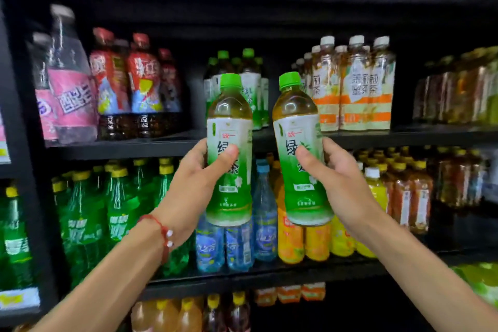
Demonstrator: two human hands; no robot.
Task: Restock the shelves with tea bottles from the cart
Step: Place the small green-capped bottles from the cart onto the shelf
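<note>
Nearest the viewer, two bare forearms are reaching upward. The left hand (194,183) is curling fingers and thumb around the left green tea bottle (229,121); the right hand (342,183) is gripping the right green tea bottle (296,116) likewise. Both bottles are standing upright in the air, long axis vertical, green caps up, labels facing the viewer. Beyond, matching shelved green tea bottles (253,83) are sitting back on the middle shelf (404,135), front space open. These two are seemingly not yet placed; no cart is showing.
</note>
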